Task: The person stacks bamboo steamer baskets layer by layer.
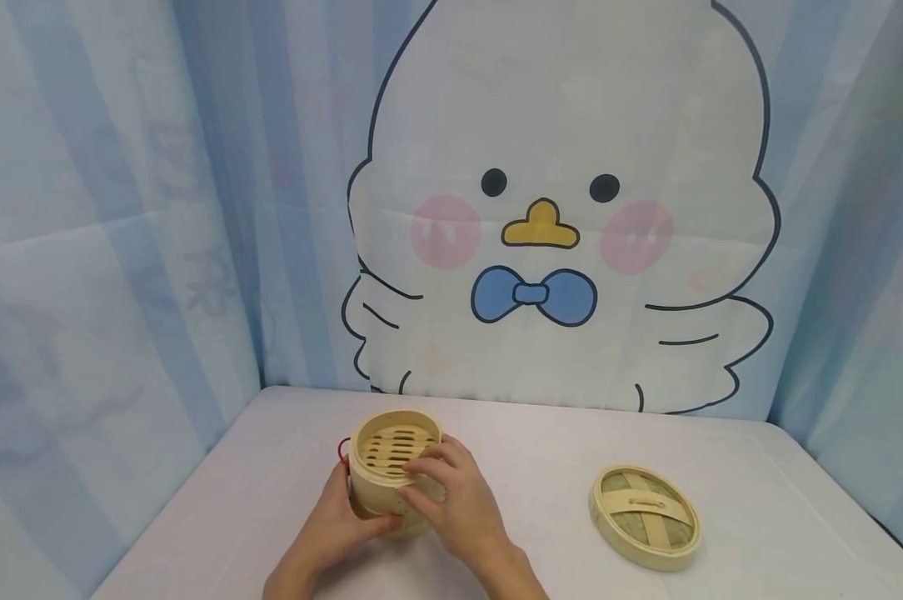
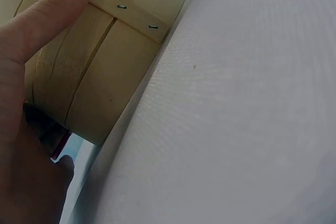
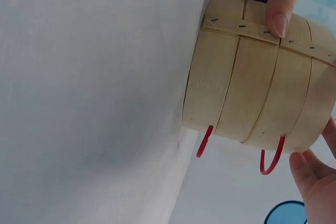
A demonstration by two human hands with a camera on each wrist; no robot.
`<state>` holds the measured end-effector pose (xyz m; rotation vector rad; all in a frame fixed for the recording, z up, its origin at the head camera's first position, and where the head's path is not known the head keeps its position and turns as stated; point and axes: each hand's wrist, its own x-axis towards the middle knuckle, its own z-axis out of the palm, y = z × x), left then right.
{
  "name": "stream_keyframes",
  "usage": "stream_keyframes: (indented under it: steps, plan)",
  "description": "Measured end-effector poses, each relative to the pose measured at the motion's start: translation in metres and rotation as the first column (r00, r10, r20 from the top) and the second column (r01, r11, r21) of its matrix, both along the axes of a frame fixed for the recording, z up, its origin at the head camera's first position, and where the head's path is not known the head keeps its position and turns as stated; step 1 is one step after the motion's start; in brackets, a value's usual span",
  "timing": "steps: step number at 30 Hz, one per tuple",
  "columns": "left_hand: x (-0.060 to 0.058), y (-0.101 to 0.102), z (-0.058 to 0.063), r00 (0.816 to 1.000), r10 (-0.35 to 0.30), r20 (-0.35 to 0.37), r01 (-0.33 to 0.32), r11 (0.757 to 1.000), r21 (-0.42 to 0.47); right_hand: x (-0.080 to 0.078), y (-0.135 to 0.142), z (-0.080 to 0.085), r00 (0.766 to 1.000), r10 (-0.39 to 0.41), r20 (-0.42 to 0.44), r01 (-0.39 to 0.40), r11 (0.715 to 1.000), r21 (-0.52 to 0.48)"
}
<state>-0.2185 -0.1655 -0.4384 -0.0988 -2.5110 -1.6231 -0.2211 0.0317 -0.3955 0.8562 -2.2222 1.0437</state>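
Two round bamboo steamer baskets stand stacked on the table, left of the middle. The upper steamer basket [image 1: 379, 495] shows its slatted floor with nothing on it. Beneath it, the lower steamer basket [image 3: 207, 85] sits close against the tabletop. My left hand [image 1: 333, 518] grips the stack from the left, its thumb [image 2: 58, 11] lying across the stapled seam by the joint of the two tiers. From the right, my right hand [image 1: 462, 498] holds the upper basket's rim between thumb and fingers. Red loops [image 3: 273, 162] stick out from the sides of the tiers.
A bamboo steamer lid [image 1: 650, 529] with a crossed-strip top and small handle lies on the white table [image 1: 541, 500] to the right. Behind the table hangs a blue-and-white curtain [image 1: 301, 208] with a cartoon bird; more curtain closes both sides.
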Motion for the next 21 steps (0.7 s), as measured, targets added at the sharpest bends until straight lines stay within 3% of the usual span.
stream_keyframes:
  steps: [12, 21]
  plan:
    - [0.0, -0.005, -0.001, 1.0, -0.004, -0.024, 0.004, 1.0, -0.014, 0.002, 0.008, 0.006, 0.999, -0.002, 0.035, 0.001, 0.999, 0.032]
    - [0.003, -0.012, 0.008, 0.999, 0.046, 0.025, -0.044, 0.997, -0.066, 0.002, 0.021, 0.009, 1.0, -0.03, 0.006, 0.03, 0.998, 0.049]
